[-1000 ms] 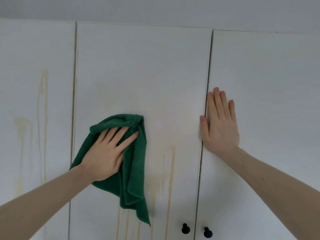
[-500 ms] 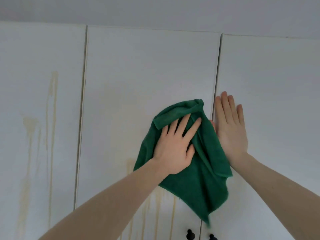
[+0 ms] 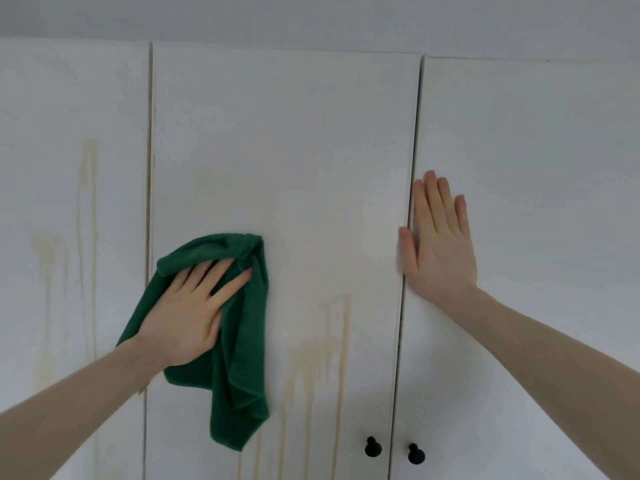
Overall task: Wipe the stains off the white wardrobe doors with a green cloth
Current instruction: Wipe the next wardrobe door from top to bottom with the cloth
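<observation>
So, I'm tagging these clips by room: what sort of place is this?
Likely a bedroom or hallway at home, though only a built-in wardrobe shows: tall white doors with small black knobs, reaching almost to the ceiling, streaked with yellowish drip stains.

Door face (image 3: 311,150) open above cloth (image 3: 242,341); knobs (image 3: 372,446) protrude below.

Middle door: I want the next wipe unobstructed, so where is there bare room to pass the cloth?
Free: the middle door above the green cloth, and between cloth and right hand. Crowded: low down by the two black knobs, and the left seam under the left hand.
</observation>
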Demonstrator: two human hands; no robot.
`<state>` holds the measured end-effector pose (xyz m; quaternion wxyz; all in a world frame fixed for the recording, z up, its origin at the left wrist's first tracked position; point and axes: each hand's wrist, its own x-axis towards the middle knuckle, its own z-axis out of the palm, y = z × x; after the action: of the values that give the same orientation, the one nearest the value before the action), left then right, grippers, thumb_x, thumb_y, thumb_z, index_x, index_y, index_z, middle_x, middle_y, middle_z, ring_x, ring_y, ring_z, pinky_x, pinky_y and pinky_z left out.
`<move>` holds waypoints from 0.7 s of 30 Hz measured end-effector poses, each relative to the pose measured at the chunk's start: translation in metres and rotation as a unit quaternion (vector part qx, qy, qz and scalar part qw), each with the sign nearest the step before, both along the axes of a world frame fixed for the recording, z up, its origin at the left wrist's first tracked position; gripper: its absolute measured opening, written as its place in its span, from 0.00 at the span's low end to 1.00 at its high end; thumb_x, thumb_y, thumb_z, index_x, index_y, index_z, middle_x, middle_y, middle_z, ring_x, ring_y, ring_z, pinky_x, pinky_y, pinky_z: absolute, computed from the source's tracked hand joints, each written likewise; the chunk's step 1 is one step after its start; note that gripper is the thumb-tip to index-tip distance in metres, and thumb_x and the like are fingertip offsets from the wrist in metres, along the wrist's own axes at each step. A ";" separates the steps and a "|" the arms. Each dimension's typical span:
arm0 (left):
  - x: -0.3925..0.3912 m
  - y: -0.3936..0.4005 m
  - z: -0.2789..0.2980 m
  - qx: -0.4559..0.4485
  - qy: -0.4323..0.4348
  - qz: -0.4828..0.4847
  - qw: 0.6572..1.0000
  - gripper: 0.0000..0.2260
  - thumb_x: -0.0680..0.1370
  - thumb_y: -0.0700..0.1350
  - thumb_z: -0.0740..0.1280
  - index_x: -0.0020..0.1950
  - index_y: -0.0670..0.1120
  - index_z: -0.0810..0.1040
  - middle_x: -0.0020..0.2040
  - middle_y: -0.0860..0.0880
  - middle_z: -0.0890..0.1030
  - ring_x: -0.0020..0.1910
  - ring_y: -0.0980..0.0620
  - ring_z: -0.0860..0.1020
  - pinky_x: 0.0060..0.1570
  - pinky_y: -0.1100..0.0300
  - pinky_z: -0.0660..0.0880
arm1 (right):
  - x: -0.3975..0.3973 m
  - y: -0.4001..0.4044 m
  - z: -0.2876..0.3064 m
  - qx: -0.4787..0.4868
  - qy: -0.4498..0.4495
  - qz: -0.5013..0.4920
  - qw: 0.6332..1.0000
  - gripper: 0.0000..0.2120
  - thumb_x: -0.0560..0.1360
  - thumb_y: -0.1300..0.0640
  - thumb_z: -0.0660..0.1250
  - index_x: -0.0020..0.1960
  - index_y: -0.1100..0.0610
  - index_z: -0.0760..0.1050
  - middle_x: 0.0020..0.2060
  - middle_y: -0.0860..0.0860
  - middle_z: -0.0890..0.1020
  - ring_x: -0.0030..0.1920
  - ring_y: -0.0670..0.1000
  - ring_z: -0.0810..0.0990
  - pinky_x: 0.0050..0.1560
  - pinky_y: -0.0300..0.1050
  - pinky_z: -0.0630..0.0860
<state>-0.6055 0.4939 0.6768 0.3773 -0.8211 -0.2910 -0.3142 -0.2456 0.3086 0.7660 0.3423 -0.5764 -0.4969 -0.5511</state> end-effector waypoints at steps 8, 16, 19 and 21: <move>0.076 -0.067 0.041 -0.010 -0.057 -0.124 0.991 0.34 0.78 0.52 0.59 0.84 0.50 0.55 0.84 0.40 0.52 0.81 0.32 0.52 0.80 0.36 0.46 | -0.004 0.002 -0.002 0.008 0.007 0.001 1.000 0.32 0.83 0.53 0.54 0.84 0.62 0.51 0.84 0.56 0.50 0.84 0.55 0.46 0.83 0.61 0.46; 0.173 -0.099 0.043 -0.026 -0.083 -0.139 0.986 0.32 0.83 0.57 0.58 0.85 0.53 0.51 0.85 0.44 0.50 0.82 0.38 0.52 0.80 0.39 0.48 | 0.003 0.001 0.001 -0.014 0.020 0.009 1.000 0.30 0.86 0.50 0.50 0.85 0.59 0.48 0.84 0.54 0.48 0.84 0.53 0.44 0.83 0.56 0.42; 0.162 -0.087 0.023 0.000 -0.055 -0.142 0.988 0.33 0.81 0.51 0.60 0.85 0.54 0.53 0.84 0.44 0.55 0.81 0.39 0.57 0.80 0.40 0.51 | 0.002 0.002 0.000 0.000 0.010 0.022 1.000 0.31 0.85 0.52 0.52 0.84 0.60 0.50 0.84 0.55 0.50 0.84 0.54 0.45 0.83 0.58 0.44; 0.146 -0.076 0.001 0.008 -0.023 -0.133 0.991 0.35 0.79 0.49 0.62 0.85 0.54 0.54 0.83 0.45 0.58 0.78 0.40 0.61 0.79 0.41 0.52 | 0.002 0.002 -0.001 0.002 0.002 0.024 1.000 0.31 0.84 0.52 0.53 0.84 0.61 0.50 0.84 0.56 0.51 0.84 0.55 0.46 0.83 0.59 0.44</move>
<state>-0.4593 0.4175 0.6773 0.3321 -0.8417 -0.1855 -0.3832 -0.2436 0.3102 0.7650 0.3577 -0.5650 -0.5086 -0.5424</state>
